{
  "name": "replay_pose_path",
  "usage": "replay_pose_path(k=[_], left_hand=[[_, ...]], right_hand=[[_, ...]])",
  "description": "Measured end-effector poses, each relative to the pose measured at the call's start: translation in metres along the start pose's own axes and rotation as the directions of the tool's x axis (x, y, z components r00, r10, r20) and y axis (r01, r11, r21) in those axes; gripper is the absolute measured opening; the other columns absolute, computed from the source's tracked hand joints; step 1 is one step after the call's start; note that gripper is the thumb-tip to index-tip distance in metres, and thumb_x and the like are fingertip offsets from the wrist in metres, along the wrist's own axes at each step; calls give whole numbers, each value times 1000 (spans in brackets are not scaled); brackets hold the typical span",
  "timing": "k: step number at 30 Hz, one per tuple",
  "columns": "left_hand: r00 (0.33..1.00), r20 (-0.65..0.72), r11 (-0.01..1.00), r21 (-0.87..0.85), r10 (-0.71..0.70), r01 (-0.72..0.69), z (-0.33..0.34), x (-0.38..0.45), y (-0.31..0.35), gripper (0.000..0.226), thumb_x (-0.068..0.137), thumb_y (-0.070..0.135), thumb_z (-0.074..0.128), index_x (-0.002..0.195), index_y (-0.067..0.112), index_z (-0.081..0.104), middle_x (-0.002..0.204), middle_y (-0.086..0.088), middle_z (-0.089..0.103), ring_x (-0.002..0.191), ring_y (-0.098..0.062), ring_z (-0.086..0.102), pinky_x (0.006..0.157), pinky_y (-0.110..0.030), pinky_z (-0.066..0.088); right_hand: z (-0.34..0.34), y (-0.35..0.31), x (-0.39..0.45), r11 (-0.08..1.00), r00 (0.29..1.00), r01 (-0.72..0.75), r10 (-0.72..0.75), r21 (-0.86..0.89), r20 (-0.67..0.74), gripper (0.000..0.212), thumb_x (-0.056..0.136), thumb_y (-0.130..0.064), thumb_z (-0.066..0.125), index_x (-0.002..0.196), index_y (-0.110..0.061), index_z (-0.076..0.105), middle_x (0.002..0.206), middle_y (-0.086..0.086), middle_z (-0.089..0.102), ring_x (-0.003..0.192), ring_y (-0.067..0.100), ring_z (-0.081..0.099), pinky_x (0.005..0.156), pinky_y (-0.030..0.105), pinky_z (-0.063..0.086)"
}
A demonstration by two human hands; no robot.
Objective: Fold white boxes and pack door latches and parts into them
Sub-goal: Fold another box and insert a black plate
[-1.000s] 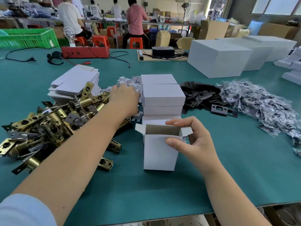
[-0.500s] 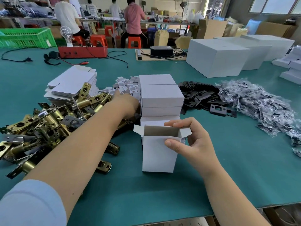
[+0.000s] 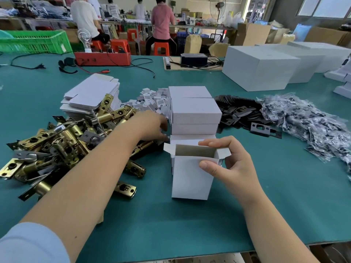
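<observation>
An open white box (image 3: pixel 190 177) stands upright on the green table, its top flaps spread. My right hand (image 3: pixel 229 164) grips its upper right corner, thumb on the front wall and fingers over the back rim. My left hand (image 3: pixel 150 124) reaches across the pile of brass door latches (image 3: pixel 62 141) to the edge of a heap of small white card pieces (image 3: pixel 152 100). Its fingers are curled down, with a small white piece (image 3: pixel 164 138) at their tips. A stack of closed white boxes (image 3: pixel 195 112) stands right behind the open box.
Flat unfolded box blanks (image 3: pixel 91 93) are stacked at the left rear. Black strike plates (image 3: pixel 245 114) and bagged parts (image 3: pixel 307 126) lie to the right. Large white cartons (image 3: pixel 260 69), a red tray (image 3: pixel 102 58) and cables sit at the back. People sit at far benches.
My left hand has drawn back a little from the heap of white card pieces toward the open box and dropped lower. My right hand keeps its hold on the box.
</observation>
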State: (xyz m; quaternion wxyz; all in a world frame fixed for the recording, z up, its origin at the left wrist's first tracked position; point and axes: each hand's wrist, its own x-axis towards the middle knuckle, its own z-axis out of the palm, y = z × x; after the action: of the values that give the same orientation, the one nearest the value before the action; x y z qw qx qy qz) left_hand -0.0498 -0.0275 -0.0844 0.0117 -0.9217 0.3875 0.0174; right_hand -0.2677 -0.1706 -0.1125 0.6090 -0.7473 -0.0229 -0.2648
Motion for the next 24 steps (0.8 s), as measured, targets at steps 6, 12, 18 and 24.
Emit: replay_pose_path(k=[6,12,18,24], left_hand=[[997,-72,942,333,-24,47,9,4,12,35,88,49,56,117,32,66,125,1,59,120,-24,47,98,-40,34],[997,-46,912,402,-68,80,16,11,22,31,95,23,48,124,23,61,133,-3,53,126,-28,41,104,-48,28],[985,-7,922,351,-171,162,18,12,24,34,96,21,47,128,27,58,141,-3,47,136,-26,32,111,-58,14],[966,45,928,291,-256,232,5,15,36,39,93,13,49,130,21,52,139,-4,50,135,-28,34,114,-53,21]], right_hand=[[0,-1,0,1000,1000,-13,13,-6,-2,37,64,-36,76,93,-20,58,102,-16,70,85,-9,60,67,2,38],[0,0,0,1000,1000,-20,20,-7,-8,38,64,-37,76,93,-20,58,102,-16,70,85,-8,60,66,2,38],[-1,1,-1,1000,999,-31,31,-2,-6,40,64,-38,75,94,-19,58,102,-16,70,91,-6,61,70,3,40],[-1,-2,-1,999,999,-34,33,-40,-17,38,64,-40,74,93,-21,58,103,-17,70,74,-12,57,62,1,37]])
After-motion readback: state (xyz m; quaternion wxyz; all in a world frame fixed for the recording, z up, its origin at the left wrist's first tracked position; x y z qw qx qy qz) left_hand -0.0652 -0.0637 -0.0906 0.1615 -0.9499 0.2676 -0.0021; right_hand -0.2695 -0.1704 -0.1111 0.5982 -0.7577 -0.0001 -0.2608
